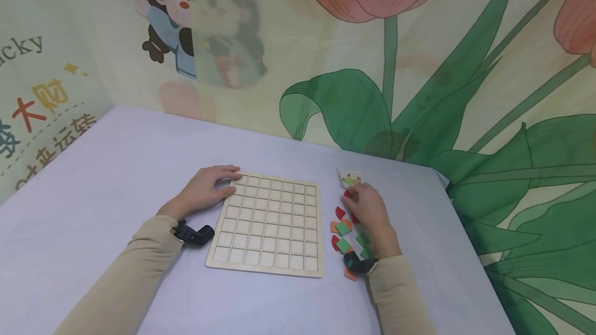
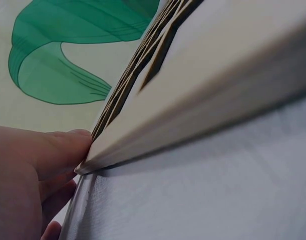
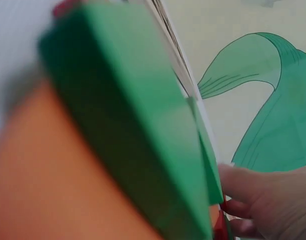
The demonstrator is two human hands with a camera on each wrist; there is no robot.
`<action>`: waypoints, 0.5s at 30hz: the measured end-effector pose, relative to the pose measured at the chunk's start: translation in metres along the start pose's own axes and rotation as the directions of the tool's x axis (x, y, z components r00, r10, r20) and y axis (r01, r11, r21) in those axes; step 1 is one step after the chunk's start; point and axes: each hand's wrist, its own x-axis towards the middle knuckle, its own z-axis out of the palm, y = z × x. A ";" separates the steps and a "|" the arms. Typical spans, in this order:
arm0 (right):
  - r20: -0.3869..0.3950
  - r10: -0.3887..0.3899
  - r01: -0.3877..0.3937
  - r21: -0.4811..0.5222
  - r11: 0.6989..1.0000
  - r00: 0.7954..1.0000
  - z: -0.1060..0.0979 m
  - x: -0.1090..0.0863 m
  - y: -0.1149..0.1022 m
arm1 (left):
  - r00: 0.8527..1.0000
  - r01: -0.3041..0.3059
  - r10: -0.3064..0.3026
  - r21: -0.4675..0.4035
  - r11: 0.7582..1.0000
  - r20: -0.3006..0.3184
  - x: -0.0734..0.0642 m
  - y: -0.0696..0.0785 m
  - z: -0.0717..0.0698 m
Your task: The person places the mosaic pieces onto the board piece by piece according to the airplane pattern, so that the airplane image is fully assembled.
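A wooden grid board (image 1: 264,271) with square recesses lies flat on the table. My left hand (image 1: 203,189) rests at its far left corner, fingertips on the rim and thumb along the left edge. The left wrist view shows this hand (image 2: 30,167) touching the board's frame (image 2: 202,105) from close up. Between thumb and fingers, my right hand (image 1: 371,210) pinches a small red piece (image 1: 347,194), partly covered by the fingers. The right wrist view has this hand (image 3: 272,200) low beyond a blurred green piece (image 3: 128,110), so the held piece is hard to make out there.
Red quarter-round pieces (image 1: 340,213), green squares (image 1: 342,228) and orange pieces (image 1: 350,274) lie loose right of the board, some overlapping. A small printed card or packet (image 1: 350,178) lies beyond the right hand. A printed cloth wall (image 1: 242,102) rises behind the table.
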 end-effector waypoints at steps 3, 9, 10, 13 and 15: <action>-0.014 -0.006 0.006 0.009 1.000 1.000 0.001 0.000 0.000 | 1.000 0.000 0.000 -0.006 1.000 0.001 0.001 0.000 0.000; 0.038 -0.002 0.001 0.031 1.000 0.999 -0.001 0.001 -0.002 | 1.000 -0.008 0.008 0.003 1.000 -0.002 0.000 0.000 0.001; 0.048 -0.001 -0.001 0.031 1.000 0.999 -0.002 0.001 -0.002 | 1.000 -0.010 0.010 0.004 1.000 -0.003 0.000 -0.001 0.001; 0.073 0.004 -0.007 0.031 0.999 0.997 -0.004 0.001 -0.004 | 1.000 -0.013 0.013 0.004 1.000 -0.006 0.001 -0.001 0.001; 0.082 0.007 -0.011 0.044 0.999 0.997 -0.006 0.001 -0.006 | 1.000 -0.015 0.015 0.006 1.000 -0.010 0.001 -0.002 0.001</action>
